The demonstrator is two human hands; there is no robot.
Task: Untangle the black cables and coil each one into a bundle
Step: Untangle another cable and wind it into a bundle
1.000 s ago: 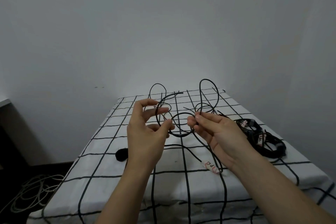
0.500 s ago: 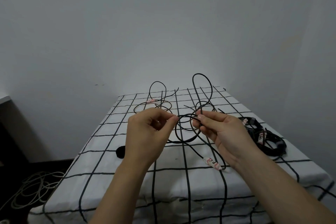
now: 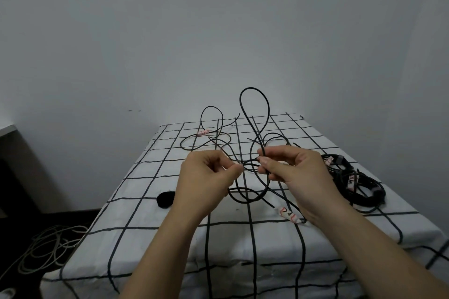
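White cloth ruled with a black grid covers the table point(image 3: 243, 238), which fills the lower middle of the view. Two bare forearms reach in over its near edge. Above the table's centre the hands are raised close together, not touching.

The left hand point(image 3: 204, 182) has its fingers curled, with thumb and forefinger pinching a thin black cable point(image 3: 251, 88). The right hand point(image 3: 298, 177) pinches the same cable between its thumb and fingertips, just beside the left hand's grip. From the right hand's pinch the cable rises in a tall narrow loop that stands well above the table. Below and between the hands it hangs in a rounder loop, and from there a strand runs down to the cloth under the right wrist. That strand carries a white tag point(image 3: 289, 213) with red lettering.

On the table's right side, past the right hand, lies a coiled black bundle point(image 3: 364, 192) with its own small tags; how many cables it holds I cannot tell. On the table's left side, near the edge, sits a small dark round object point(image 3: 166, 198).

Toward the table's far end a second black cable point(image 3: 211, 138) sprawls in loose loops — one of them arching up off the cloth — with a pink tag point(image 3: 203, 132) on it.

Left of the table, on the dark floor, pale cord point(image 3: 46, 250) lies in loose rings. Behind the table stands a plain grey wall.
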